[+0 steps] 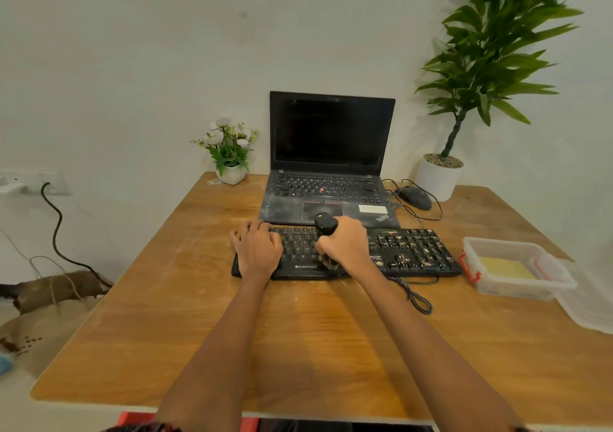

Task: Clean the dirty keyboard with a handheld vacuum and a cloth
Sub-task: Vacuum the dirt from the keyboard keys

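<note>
The black keyboard (348, 254) lies across the middle of the frame on the wooden bench (298, 332), just below an open laptop (331, 162). Its right half carries pale crumbs. The left hand (257, 249) rests flat on the keyboard's left end, fingers (245, 230) straight and slightly spread. The right hand (345, 245) grips a black handheld vacuum (326, 225) upright over the centre keys, fingers curled round it. At the right edge, a clear box (517, 267) holds a yellow cloth (504, 267).
</note>
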